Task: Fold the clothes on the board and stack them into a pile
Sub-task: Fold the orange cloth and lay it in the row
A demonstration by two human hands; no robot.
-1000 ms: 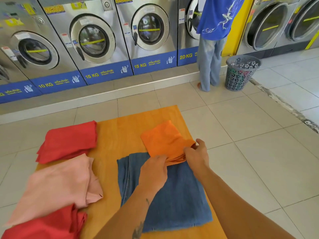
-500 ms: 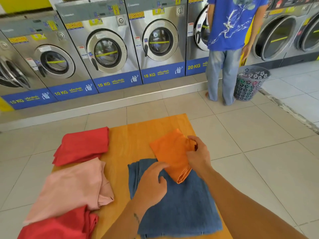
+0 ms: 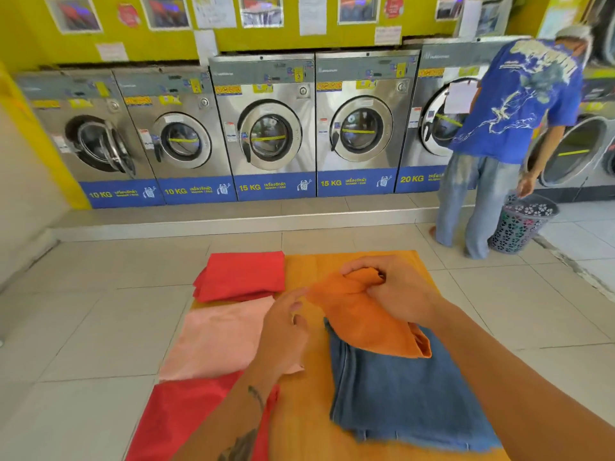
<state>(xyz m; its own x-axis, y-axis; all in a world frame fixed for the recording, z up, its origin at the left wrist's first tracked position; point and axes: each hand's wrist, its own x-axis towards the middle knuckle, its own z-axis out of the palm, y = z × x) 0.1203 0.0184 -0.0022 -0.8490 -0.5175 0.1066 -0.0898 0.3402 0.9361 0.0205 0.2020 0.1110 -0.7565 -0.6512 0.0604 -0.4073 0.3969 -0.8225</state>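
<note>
On the floor lies an orange-yellow board. My right hand grips the far end of a folded orange cloth and holds it lifted over a folded blue denim garment. My left hand hovers just left of the orange cloth, fingers loosely apart, its fingertips near the cloth's left corner. A folded red cloth lies at the board's far left, a pink cloth sits nearer, and another red cloth is nearest.
A row of front-loading washing machines stands on a raised step ahead. A person in a blue shirt stands at the right by a grey laundry basket. White floor tiles surround the board.
The view has tilted up. My right hand has raised the orange cloth's far end off the denim. My left hand has come off the cloth and drifted left.
</note>
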